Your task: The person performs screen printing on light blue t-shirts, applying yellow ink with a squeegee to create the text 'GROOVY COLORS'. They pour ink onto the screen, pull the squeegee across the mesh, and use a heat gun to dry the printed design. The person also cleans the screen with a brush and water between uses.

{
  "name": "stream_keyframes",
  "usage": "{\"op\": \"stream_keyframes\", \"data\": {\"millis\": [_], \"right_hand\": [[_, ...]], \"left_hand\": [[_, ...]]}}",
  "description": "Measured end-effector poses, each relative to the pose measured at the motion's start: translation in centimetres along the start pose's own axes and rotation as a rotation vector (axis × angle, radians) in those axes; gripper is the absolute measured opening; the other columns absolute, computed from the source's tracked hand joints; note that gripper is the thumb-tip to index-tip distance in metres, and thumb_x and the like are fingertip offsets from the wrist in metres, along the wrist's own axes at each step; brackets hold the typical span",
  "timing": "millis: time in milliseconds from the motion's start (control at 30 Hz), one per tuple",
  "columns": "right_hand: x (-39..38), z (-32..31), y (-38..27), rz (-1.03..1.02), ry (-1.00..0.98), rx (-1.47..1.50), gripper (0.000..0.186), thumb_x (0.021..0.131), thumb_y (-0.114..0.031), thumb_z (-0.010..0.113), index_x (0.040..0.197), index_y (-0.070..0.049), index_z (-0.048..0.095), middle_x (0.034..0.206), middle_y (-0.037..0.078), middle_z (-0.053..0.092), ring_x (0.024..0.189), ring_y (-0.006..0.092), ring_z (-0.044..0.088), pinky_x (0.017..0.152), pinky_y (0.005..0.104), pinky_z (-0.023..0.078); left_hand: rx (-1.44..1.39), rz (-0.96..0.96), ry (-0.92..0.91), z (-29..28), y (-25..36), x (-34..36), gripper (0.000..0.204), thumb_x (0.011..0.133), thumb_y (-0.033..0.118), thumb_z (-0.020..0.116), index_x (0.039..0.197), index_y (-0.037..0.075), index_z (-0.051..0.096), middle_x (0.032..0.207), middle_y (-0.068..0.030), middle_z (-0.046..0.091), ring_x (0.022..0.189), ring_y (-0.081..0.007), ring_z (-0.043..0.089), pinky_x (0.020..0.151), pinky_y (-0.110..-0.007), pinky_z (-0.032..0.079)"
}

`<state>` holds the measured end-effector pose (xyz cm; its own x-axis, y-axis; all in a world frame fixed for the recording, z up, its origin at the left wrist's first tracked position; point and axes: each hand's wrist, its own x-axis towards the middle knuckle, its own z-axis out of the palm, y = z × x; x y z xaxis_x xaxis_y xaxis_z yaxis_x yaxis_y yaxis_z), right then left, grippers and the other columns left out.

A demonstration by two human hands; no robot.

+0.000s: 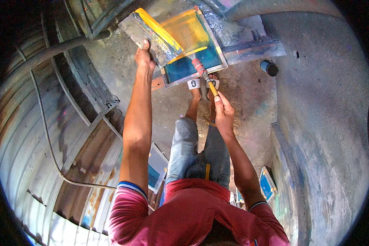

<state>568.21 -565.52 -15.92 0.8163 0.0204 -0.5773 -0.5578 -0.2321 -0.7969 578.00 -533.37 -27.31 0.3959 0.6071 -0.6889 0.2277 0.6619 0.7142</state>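
Observation:
My left hand grips a long metal trough with thick yellow paste along one edge, tilted over a framed screen. The screen has a blue-green mesh with yellow paste across its upper part and stands above my sandalled feet. My right hand is closed on a yellow hose with a metal fitting and red nozzle, which points toward the screen's lower part.
A dark cylindrical container is by the right wall. Pipes run at the top. Corrugated sheeting with a hanging cable lines the left. More framed screens lean behind me on both sides.

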Motion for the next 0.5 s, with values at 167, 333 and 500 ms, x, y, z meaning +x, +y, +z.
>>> {"op": "stream_keyframes", "data": {"millis": [167, 333, 500], "right_hand": [[0.3, 0.6, -0.1, 0.031, -0.077, 0.023, 0.035, 0.097, -0.021, 0.053, 0.124, 0.003, 0.057, 0.089, -0.002, 0.06, 0.073, 0.0055, 0.049, 0.065, 0.0205, 0.042], [0.3, 1.9, -0.9, 0.04, -0.134, 0.02, 0.035, 0.097, -0.02, 0.054, 0.123, 0.003, 0.058, 0.093, 0.001, 0.062, 0.08, 0.0066, 0.052, 0.071, 0.0218, 0.043], [0.2, 3.6, -1.4, -0.046, -0.166, -0.01, 0.037, 0.097, -0.025, 0.054, 0.123, 0.001, 0.058, 0.102, 0.009, 0.068, 0.092, 0.0104, 0.059, 0.081, 0.0262, 0.047]], "left_hand": [[0.197, 0.045, 0.008, -0.3, -0.3, -0.3, 0.034, 0.089, 0.023, 0.066, 0.114, 0.003, 0.056, 0.103, -0.0094, 0.063, 0.089, -0.0251, 0.06, 0.076, -0.042, 0.05], [0.227, 0.19, 0.069, -0.6, -1.5, -1.1, 0.031, 0.088, 0.026, 0.068, 0.096, -0.004, 0.062, 0.09, -0.0095, 0.064, 0.08, -0.0204, 0.057, 0.068, -0.038, 0.047], [0.38, 0.245, 0.278, -1.5, -2.2, -1.7, 0.039, 0.091, 0.033, 0.062, 0.086, -0.005, 0.064, 0.082, -0.0103, 0.063, 0.071, -0.0201, 0.053, 0.065, -0.039, 0.046]]}}
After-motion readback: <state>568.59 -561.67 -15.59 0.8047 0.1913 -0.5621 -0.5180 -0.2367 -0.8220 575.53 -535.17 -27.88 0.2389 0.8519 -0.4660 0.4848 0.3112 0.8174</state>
